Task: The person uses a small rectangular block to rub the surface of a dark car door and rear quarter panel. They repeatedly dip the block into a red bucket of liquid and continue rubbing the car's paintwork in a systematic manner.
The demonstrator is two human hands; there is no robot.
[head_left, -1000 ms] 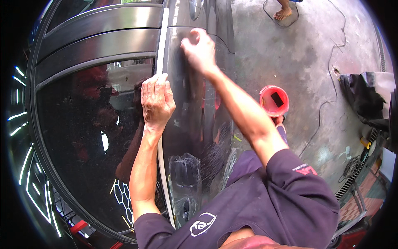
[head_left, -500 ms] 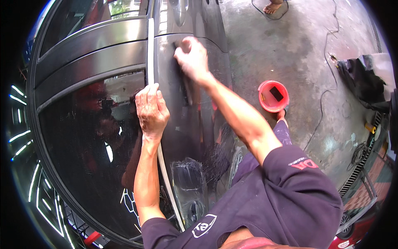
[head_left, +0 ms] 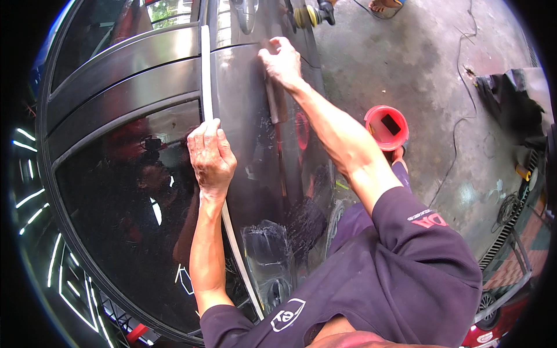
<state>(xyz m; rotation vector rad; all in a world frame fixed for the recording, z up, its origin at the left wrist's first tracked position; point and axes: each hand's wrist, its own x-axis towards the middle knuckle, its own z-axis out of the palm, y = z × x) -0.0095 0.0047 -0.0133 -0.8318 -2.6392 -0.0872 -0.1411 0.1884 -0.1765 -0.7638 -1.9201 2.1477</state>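
Observation:
A dark car door panel (head_left: pixel 241 145) fills the middle, with a pale strip (head_left: pixel 207 75) along the base of its black window (head_left: pixel 127 180). My left hand (head_left: pixel 212 156) rests on that strip, its fingers together and curled over the edge. Farther off, my right hand (head_left: pixel 281 64) is against the panel near a seam, its fingers bent and closed. Whatever it holds, if anything, is hidden under the fingers. Whitish smears mark the lower part of the panel (head_left: pixel 267 243).
A red bucket (head_left: pixel 369 120) with a dark block (head_left: pixel 390 124) inside stands on the concrete floor at right. At the top, a polisher with a yellow pad (head_left: pixel 314 15) is against the car; another person's foot (head_left: pixel 380 5) is nearby. A cable (head_left: pixel 456 139) crosses the floor.
My right hand has moved slightly up and to the right along the panel. The polisher has come into view at the top. My left hand has stayed on the strip.

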